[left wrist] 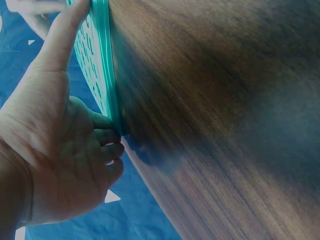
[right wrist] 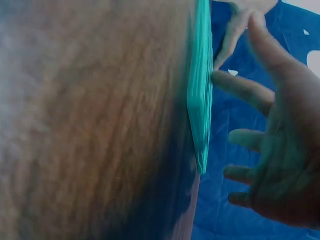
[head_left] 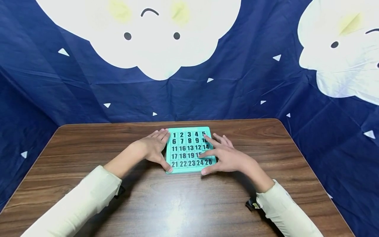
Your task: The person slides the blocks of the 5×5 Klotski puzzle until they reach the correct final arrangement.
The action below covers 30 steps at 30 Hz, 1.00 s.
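A turquoise number slide puzzle (head_left: 183,159) with black numerals on its tiles lies flat on the table. My left hand (head_left: 154,146) spans its left side, fingers extended along the upper left edge and the thumb on the near left corner. Over the right side is my right hand (head_left: 228,158), fingers spread. Its index fingertip touches or hovers just over the tile marked 15, partly covering it; the spot to the right is hidden. Another fingertip is by the 5 and 10 tiles, and the thumb is at the near edge. The board's side (right wrist: 200,95) shows edge-on in the right wrist view.
The brown wood-grain table (head_left: 142,204) has rounded far corners. A dark blue cloth (head_left: 192,102) with white clouds and small triangles hangs behind it and at both sides. Dark straps show at both wrists beneath pale sleeves (head_left: 86,194).
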### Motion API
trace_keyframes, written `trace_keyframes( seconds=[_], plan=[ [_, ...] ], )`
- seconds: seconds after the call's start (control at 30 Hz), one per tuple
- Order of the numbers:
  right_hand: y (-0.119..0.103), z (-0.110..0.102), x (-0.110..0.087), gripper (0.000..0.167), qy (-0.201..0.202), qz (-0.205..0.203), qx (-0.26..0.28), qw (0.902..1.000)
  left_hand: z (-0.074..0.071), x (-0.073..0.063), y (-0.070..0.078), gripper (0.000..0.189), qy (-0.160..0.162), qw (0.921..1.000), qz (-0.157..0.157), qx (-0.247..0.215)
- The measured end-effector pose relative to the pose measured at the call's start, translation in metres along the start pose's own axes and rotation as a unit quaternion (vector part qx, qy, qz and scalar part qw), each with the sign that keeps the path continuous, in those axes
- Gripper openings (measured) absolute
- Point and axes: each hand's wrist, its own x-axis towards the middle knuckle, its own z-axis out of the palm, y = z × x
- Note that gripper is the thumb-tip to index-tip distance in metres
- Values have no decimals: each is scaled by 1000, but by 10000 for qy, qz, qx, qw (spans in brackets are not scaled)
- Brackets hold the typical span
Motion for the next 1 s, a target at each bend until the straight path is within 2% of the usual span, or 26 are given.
trace_keyframes(
  seconds=[0.17, 0.27, 0.4, 0.47, 0.6, 0.67, 0.77, 0.9, 1.0],
  plan=[
    [-4, -5, -2, 52, 215, 274, -364, 9987, -1, 0, 0, 163, 4, 10000, 11, -17],
    [-12, -3, 4, 54, 248, 75, -386, 9989, -1, -1, 0, 162, -11, 10000, 1, -29],
    [-20, 5, 13, 63, -28, -230, -192, 9995, 0, -1, 0, 162, 15, 10000, -12, -37],
    [-20, 6, 12, 62, -53, -126, -225, 9997, 0, -1, 1, 162, 32, 10000, 12, -70],
    [-15, 0, 5, 52, 165, 255, -465, 9985, -1, -1, 2, 161, 8, 10000, 44, -61],
    [-13, -1, 5, 52, 250, 303, -482, 9981, -1, -1, 2, 161, -8, 10000, 36, -39],
    [-18, 3, 13, 58, 194, 71, -311, 9993, -1, -2, 2, 161, -11, 10000, 23, -1],
    [-31, 15, 28, 69, -84, -301, -151, 9994, -2, -2, 2, 161, -18, 10000, -5, -46],
    [-36, 16, 32, 70, -231, -274, -238, 9991, -2, -2, 2, 161, -32, 10000, -18, -51]
  ],
)
